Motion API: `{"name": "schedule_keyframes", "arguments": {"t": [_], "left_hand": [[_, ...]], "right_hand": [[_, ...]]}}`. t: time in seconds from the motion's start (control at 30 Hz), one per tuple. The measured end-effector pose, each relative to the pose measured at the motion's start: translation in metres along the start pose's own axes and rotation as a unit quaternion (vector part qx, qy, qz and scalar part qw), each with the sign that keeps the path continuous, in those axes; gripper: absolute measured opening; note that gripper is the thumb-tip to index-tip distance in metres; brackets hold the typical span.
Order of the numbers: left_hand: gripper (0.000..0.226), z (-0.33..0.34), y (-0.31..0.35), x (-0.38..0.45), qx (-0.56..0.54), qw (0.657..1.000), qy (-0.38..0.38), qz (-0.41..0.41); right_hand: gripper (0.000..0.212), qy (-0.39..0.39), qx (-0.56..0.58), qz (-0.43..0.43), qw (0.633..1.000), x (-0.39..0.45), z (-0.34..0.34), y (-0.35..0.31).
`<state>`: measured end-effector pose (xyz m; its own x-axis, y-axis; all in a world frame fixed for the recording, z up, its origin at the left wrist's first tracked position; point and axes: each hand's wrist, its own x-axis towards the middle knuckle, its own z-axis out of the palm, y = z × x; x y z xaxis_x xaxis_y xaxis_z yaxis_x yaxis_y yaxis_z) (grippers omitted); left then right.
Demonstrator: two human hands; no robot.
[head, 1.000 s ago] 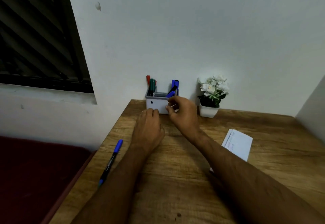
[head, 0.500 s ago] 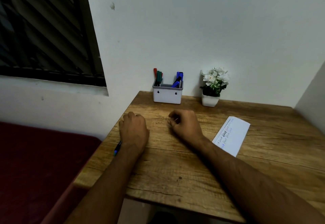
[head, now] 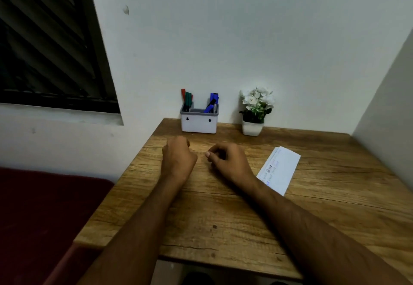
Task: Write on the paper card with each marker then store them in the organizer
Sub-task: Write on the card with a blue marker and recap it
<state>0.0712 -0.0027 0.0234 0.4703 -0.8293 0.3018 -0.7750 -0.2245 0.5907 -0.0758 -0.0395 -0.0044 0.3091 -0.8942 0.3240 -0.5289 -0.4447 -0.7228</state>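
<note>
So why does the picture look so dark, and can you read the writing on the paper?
In the head view the light is dim; the paper card shows handwriting along its left edge, too small and blurry to read. The window is nearly black, and the wide lens makes the walls lean.

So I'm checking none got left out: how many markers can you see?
About 5, all in the organizer: red and green markers left, blue markers right. Exact count unclear; some may be hidden.
</note>
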Motion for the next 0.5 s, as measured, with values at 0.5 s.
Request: {"name": "schedule_keyframes", "arguments": {"t": [0.5], "left_hand": [[0.025,0.059,0.071,0.015,-0.513,0.816,-0.112,-0.242]], "right_hand": [[0.02,0.018,0.085,0.097,0.991,-0.006,-0.052,0.026]]}}
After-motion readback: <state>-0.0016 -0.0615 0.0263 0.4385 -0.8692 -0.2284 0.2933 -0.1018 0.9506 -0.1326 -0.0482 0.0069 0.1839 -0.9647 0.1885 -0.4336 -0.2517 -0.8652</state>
